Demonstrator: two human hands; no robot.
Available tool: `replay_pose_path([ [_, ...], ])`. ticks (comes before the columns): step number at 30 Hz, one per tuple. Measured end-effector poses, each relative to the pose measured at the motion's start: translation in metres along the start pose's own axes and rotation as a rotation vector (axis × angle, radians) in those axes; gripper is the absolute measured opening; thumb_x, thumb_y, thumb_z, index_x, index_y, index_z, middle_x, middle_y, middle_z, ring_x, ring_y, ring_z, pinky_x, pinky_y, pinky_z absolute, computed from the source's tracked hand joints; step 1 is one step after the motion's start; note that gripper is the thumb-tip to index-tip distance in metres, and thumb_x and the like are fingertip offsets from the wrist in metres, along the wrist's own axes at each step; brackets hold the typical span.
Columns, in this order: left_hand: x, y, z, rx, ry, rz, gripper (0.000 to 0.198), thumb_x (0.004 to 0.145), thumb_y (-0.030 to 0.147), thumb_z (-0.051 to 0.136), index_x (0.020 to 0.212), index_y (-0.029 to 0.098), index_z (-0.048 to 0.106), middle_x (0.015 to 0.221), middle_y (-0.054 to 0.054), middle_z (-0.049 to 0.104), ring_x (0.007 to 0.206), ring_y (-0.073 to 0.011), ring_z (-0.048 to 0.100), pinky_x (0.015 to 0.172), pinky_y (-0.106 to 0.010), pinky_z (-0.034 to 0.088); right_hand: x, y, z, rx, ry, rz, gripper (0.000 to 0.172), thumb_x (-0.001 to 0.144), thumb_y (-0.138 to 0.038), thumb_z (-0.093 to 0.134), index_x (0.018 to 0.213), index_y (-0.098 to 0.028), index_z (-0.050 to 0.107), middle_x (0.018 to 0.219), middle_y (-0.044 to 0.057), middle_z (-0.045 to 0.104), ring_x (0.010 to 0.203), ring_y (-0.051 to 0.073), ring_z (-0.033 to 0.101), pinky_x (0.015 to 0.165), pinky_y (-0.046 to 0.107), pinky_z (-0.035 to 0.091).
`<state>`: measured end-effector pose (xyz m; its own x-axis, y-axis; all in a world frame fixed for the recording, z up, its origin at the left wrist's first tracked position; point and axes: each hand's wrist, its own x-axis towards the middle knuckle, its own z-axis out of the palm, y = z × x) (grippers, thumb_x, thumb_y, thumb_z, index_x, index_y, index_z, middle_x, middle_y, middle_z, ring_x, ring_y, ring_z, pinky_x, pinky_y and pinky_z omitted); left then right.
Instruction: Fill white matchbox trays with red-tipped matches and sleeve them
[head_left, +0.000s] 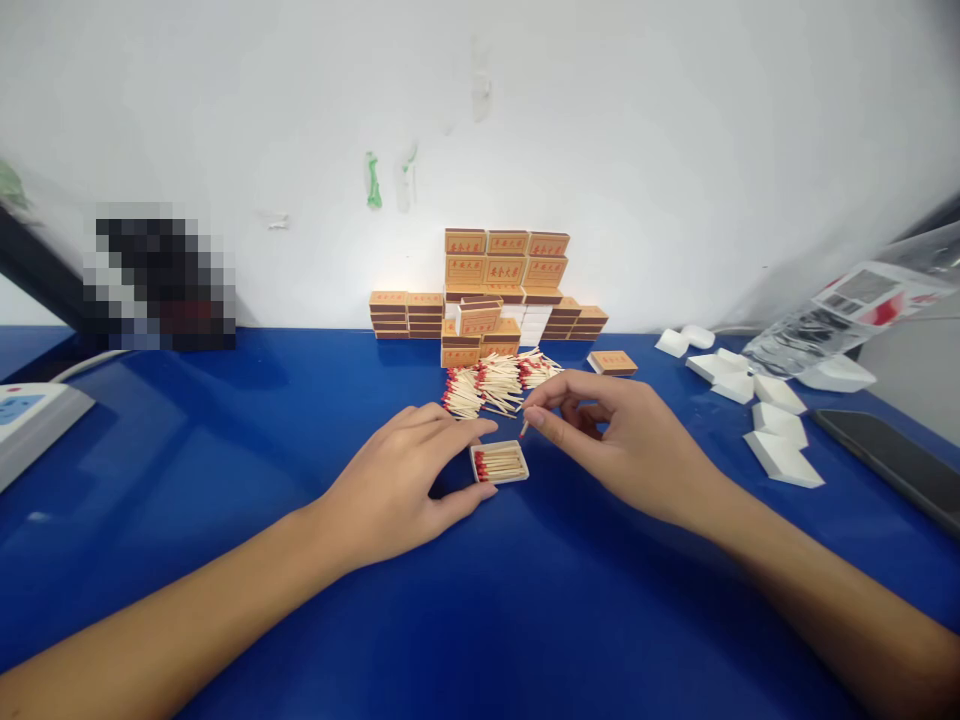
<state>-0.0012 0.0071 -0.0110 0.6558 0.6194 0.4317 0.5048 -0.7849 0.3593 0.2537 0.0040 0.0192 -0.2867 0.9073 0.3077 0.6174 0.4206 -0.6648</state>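
A small white matchbox tray (519,476) lies on the blue table, partly filled with red-headed matches (501,464). My left hand (401,480) steadies it, thumb at the near edge and index finger at the far left corner. Just right of the tray, my right hand (622,430) pinches a single match (523,430) between thumb and index finger, its red head pointing down. Behind the tray spreads a loose heap of matches (499,382). The right hand's other fingers are curled and partly hidden.
Stacked orange matchboxes (504,270) stand against the wall. One matchbox (613,362) lies apart on the right. Several white trays (780,428), a phone (892,455) and a clear plastic bag (810,325) are farther right. A white power strip (37,425) sits at left.
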Motion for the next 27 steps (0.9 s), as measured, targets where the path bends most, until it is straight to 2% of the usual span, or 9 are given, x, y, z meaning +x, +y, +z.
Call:
replay_pose_path([
  [10, -0.0006, 0.0001, 0.0014, 0.004, 0.007, 0.003, 0.046, 0.097, 0.035, 0.074, 0.139, 0.019, 0.061, 0.116, -0.008, 0.078, 0.106, -0.0274, 0.07, 0.095, -0.047, 0.055, -0.0002, -0.002, 0.0005, -0.066, -0.02, -0.056, 0.012, 0.096, -0.023, 0.065, 0.085, -0.023, 0.071, 0.071, -0.003, 0.068, 0.061, 0.012, 0.054, 0.056, 0.028, 0.041],
  [20, -0.0008, 0.0002, 0.0002, -0.002, -0.003, -0.006, 0.046, 0.097, 0.035, 0.074, 0.138, 0.018, 0.062, 0.113, -0.009, 0.078, 0.105, -0.028, 0.07, 0.094, -0.047, 0.055, -0.0008, -0.0018, 0.0, 0.009, -0.018, -0.017, 0.013, 0.099, -0.032, 0.067, 0.091, -0.024, 0.075, 0.076, -0.002, 0.071, 0.063, 0.013, 0.055, 0.058, 0.029, 0.043],
  [27, -0.0003, 0.0004, 0.0008, -0.001, 0.003, 0.005, 0.046, 0.097, 0.034, 0.074, 0.138, 0.019, 0.061, 0.116, -0.009, 0.078, 0.106, -0.028, 0.07, 0.094, -0.045, 0.055, -0.0034, -0.0044, 0.0086, 0.204, -0.128, 0.083, 0.014, 0.098, -0.035, 0.069, 0.093, -0.024, 0.075, 0.083, 0.0, 0.072, 0.065, 0.013, 0.053, 0.058, 0.028, 0.044],
])
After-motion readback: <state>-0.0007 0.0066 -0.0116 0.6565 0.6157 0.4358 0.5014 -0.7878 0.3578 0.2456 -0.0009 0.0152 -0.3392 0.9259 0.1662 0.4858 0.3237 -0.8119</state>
